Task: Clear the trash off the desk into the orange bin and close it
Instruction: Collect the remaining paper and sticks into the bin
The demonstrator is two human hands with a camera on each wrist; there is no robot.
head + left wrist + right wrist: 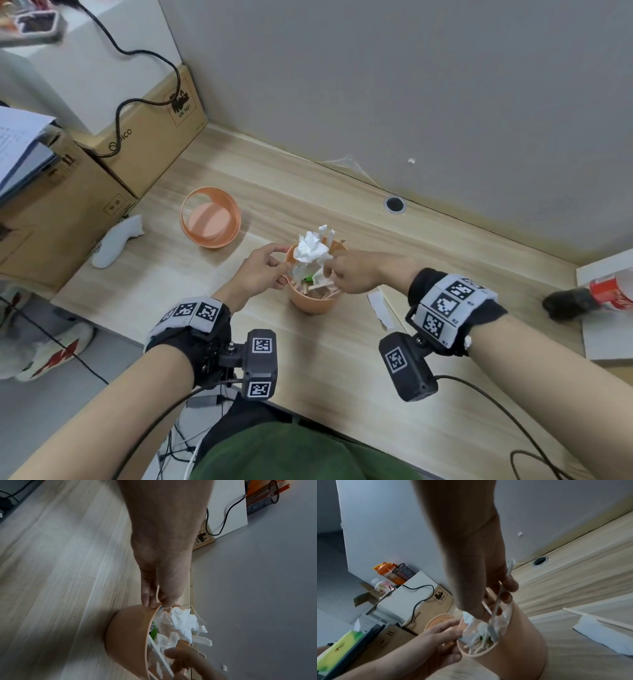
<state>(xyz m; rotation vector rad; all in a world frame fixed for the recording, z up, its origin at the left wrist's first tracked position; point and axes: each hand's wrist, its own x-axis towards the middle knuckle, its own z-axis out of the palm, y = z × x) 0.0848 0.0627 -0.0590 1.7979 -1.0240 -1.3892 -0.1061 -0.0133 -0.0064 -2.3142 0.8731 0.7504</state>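
The orange bin (313,303) stands mid-desk, heaped with white tissue (310,248), clear plastic and wooden sticks that rise above its rim. My left hand (282,265) pinches the rim on the bin's left side, thumb outside and fingers inside, as the left wrist view shows for the hand (157,605) on the bin (128,635). My right hand (330,270) reaches in from the right and pinches a thin pale stick (495,609) that stands in the trash. The orange lid (210,217) lies off the bin, at the back left. A torn white paper strip (378,310) lies just right of the bin.
Cardboard boxes (144,137) with a black cable line the desk's left side, a white controller (116,240) beside them. A cola bottle (609,294) lies on a white board at far right. A cable hole (394,204) sits near the grey wall.
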